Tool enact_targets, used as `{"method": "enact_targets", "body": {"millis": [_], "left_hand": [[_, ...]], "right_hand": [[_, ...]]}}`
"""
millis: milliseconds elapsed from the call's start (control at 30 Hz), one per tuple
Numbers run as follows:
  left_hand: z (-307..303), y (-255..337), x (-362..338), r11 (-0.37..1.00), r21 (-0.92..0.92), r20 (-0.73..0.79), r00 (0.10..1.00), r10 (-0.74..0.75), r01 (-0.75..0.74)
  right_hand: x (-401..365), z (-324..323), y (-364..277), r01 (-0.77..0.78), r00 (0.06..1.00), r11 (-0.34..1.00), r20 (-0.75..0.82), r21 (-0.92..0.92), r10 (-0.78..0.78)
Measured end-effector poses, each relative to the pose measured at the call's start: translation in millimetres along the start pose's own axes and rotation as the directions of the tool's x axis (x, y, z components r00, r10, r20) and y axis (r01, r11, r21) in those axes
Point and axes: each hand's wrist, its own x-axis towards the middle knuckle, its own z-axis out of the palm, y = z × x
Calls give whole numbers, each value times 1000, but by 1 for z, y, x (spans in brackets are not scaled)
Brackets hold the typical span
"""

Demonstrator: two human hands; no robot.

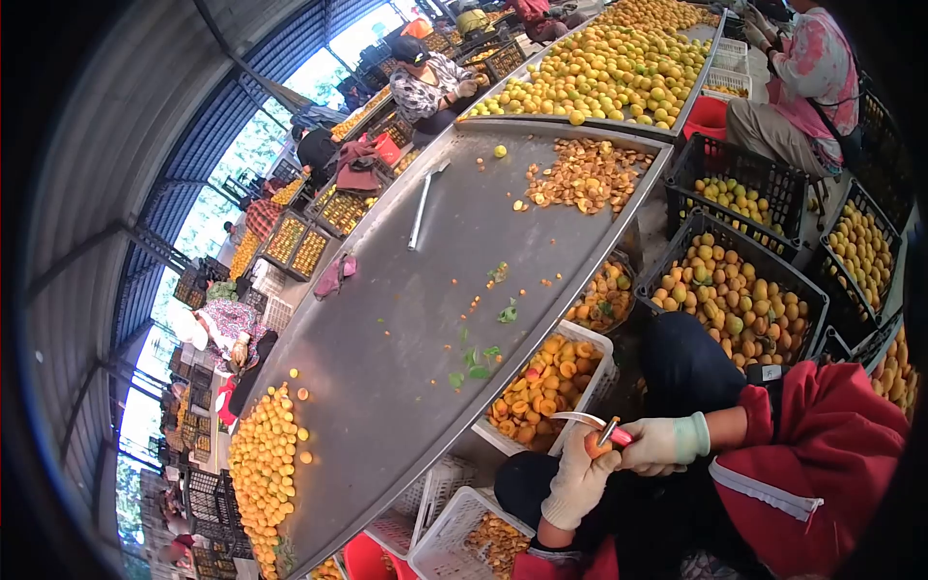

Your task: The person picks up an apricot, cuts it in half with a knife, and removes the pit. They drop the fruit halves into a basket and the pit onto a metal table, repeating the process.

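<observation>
Both my hands wear pale knitted gloves and meet at the lower right, over my lap. My left hand (577,483) has its fingers wrapped round an orange fruit (596,445). My right hand (657,445) is closed on the red handle (621,437) of a small curved knife (578,418), whose blade points left beside the fruit. A white crate (604,375) of halved orange fruit stands just beyond my hands, and another white crate (462,512) with cut pieces is to their left.
A long metal table (387,329) holds whole fruit, cut pieces (587,176), leaves and a metal tool (421,208). Black crates (739,246) of fruit stand at the right. A red bucket (365,558) is below the table. Several people sit around it.
</observation>
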Motion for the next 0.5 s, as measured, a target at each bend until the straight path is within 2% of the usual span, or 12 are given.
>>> {"method": "enact_targets", "body": {"millis": [33, 67, 100, 133, 167, 200, 233, 267, 333, 367, 433, 500], "left_hand": [[-2, -2, 1, 998, -3, -1, 998, 64, -64], [-1, -9, 0, 998, -1, -1, 998, 65, -65], [1, -11, -1, 981, -190, -57, 998, 28, -39], [2, -10, -1, 928, -372, -108, 994, -16, -25], [7, -7, -1, 815, -578, -105, 994, -22, -43], [8, 2, 1, 819, -572, -115, 993, -19, -51], [9, 10, 1, 728, -685, -117, 992, -52, -42], [9, 12, 0, 622, -782, -112, 990, -84, -36], [5, -2, -1, 587, -808, -89, 995, -52, -42], [4, -7, -3, 606, -794, -97, 995, -37, -54], [5, -8, -5, 624, -778, -105, 994, -26, -66], [5, -5, -5, 736, -671, -217, 973, -81, -88]], "right_hand": [[-3, -6, -2, -89, 973, 983, 224, 158, 52], [-5, -10, -2, -208, 895, 935, 442, 286, 64], [-10, -9, -3, -211, 880, 896, 475, 392, -1], [-11, -9, -4, -207, 879, 899, 477, 386, -2], [-12, -9, -4, -52, 934, 910, 342, 412, -102], [-12, -10, -2, 106, 957, 902, 203, 418, -207], [3, -4, 11, 603, 776, 779, -101, -169, -622], [4, -4, 23, 611, 772, 774, -92, -166, -629], [-4, -3, 27, 450, 738, 663, -169, -598, -653], [-10, -1, 25, 407, 782, 696, -169, -591, -600], [-9, 1, 25, 386, 804, 700, -152, -600, -574], [-7, 3, 28, 344, 819, 685, -152, -642, -553]]}}
